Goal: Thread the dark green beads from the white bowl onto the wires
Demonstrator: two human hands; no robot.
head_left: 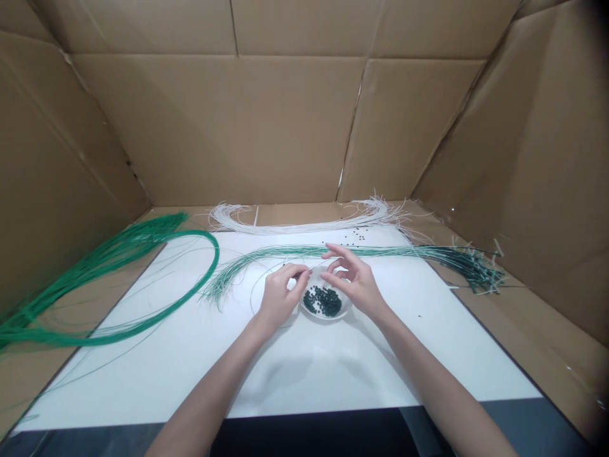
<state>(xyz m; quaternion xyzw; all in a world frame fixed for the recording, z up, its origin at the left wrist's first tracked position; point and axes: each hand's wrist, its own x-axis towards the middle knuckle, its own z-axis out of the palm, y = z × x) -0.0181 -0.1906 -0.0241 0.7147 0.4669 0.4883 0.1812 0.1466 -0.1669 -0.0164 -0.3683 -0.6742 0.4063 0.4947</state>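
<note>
My left hand [280,295] is closed in a pinch over the left rim of a small white bowl [304,312]. A thin green strand [252,293] loops up from the table to its fingers; the tips hide the exact grip. Many small dark green beads [328,301] lie in the bowl. Over the bowl's right side, my right hand [354,279] has its fingers apart, index stretched out. Nothing shows clearly between its thumb and fingers. Just behind both hands, a long bundle of green strands [390,252] runs across the table, with dark, beaded-looking right ends.
A large coil of green strands [209,266] lies at the left. White strands [295,227] stretch along the back edge of the white table [190,381]. Several loose dark beads [359,236] are scattered behind my right hand. Cardboard walls [214,127] enclose the back and sides.
</note>
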